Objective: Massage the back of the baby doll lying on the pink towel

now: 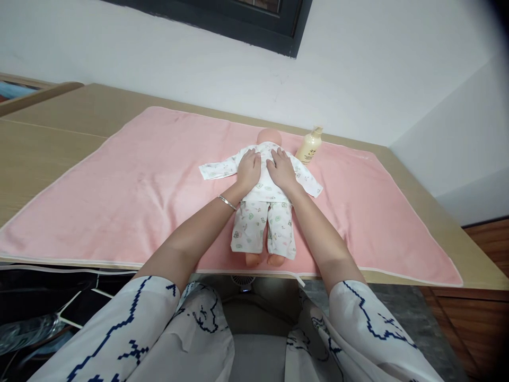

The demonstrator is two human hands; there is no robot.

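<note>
A baby doll (266,185) lies on a pink blanket (159,170), its bald head (269,136) away from me and its feet near the table's front edge. It wears a white printed long-sleeved top and matching trousers (250,228). Its face does not show. My left hand (249,168) rests flat on the left side of the doll's upper body, fingers stretched out. On the right side of the upper body lies my right hand (281,170), also flat with fingers extended. Neither hand grips anything.
A cream pump bottle (310,145) stands on the blanket to the right of the doll's head. Under the blanket is a wooden table (75,114), set against a white wall. A dark window frame (254,24) is above. Wooden drawers (473,318) are at lower right.
</note>
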